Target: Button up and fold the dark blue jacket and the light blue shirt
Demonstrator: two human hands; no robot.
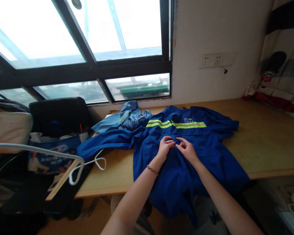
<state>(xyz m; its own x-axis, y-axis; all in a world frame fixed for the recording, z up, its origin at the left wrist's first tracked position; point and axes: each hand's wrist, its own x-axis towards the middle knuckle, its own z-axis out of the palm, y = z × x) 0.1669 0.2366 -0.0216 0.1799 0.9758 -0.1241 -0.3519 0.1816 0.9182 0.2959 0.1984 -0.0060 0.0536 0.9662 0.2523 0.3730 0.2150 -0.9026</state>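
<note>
A blue work jacket (208, 150) with a yellow and grey reflective stripe across its chest lies spread over the table. Its lower hem hangs past the front edge, and one sleeve stretches out to the left. At the middle of the front opening, my left hand (165, 146) pinches the jacket's edge with bent fingers. Close beside it, my right hand (186, 149) pinches the other side of the opening, fingertips nearly meeting those of the left. Whatever small fastening may lie between the fingertips is hidden.
A folded light blue garment (129, 116) lies behind the left sleeve on the wooden table (267, 140). A white hanger (100, 161) rests at the left, near a blue bag (51, 156) and a black chair back (60, 114). The window and wall stand behind.
</note>
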